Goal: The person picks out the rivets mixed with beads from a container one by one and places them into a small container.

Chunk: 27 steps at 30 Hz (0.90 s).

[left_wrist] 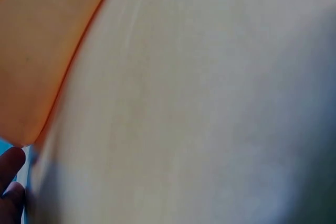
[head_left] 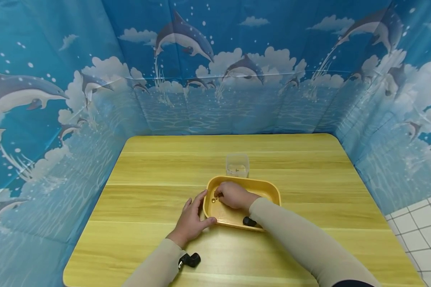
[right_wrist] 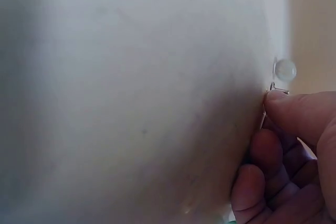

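Observation:
My right hand (head_left: 233, 195) reaches into a shallow yellow tray (head_left: 249, 180). Between its thumb and fingers a small thin metal piece (right_wrist: 281, 91) is pinched, its exact kind too small to tell. A clear round bead (right_wrist: 286, 70) lies just beyond the thumb tip. Small shiny round pieces (head_left: 213, 201) show on the tray floor, left of that hand. Against the tray's left end rests my left hand (head_left: 191, 221), its thumb along the near side and its extended fingers spread at the left rim. Its fingertips (left_wrist: 11, 163) show at the edge of the left wrist view.
A clear plastic box (head_left: 237, 165) with a few tiny bits inside stands right behind the tray. Everything is on a wood-grain yellow table (head_left: 158, 167). A dolphin-patterned curtain (head_left: 215, 107) hangs along the back and sides. A black wrist camera (head_left: 192, 260) sits by the left sleeve.

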### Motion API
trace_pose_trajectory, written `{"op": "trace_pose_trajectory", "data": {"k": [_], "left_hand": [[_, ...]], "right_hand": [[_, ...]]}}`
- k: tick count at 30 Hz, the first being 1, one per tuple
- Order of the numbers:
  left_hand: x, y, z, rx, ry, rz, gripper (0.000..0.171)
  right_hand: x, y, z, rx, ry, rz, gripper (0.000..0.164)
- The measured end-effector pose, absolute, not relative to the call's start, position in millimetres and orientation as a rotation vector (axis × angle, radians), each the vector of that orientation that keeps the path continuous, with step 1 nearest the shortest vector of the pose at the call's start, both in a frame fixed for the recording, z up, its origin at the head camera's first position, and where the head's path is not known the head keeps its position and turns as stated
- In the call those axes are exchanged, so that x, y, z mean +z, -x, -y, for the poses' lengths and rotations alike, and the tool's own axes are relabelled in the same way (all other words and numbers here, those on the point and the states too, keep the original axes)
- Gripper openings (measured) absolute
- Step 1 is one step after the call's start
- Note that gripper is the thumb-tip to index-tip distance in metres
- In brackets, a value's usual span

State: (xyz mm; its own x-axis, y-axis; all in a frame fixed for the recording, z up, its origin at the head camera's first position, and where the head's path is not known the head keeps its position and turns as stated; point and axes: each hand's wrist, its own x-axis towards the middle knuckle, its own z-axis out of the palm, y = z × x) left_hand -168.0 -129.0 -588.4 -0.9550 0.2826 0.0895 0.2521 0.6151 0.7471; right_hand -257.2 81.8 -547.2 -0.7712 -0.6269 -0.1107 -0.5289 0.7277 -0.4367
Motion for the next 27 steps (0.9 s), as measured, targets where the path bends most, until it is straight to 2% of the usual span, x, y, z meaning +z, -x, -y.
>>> {"op": "trace_pose_trajectory", "data": {"k": [17,27], "left_hand": [[-590.7,168.0,128.1,1.278,-0.46,-2.811,0.097],[-588.5,167.4,127.7,1.28,-0.464,-2.81,0.096]], "right_hand": [[-547.8,260.4,-81.7,-0.589,0.911,-2.678,0.008],[-547.7,261.8,-82.7,-0.588,0.929,-2.648,0.013]]}}
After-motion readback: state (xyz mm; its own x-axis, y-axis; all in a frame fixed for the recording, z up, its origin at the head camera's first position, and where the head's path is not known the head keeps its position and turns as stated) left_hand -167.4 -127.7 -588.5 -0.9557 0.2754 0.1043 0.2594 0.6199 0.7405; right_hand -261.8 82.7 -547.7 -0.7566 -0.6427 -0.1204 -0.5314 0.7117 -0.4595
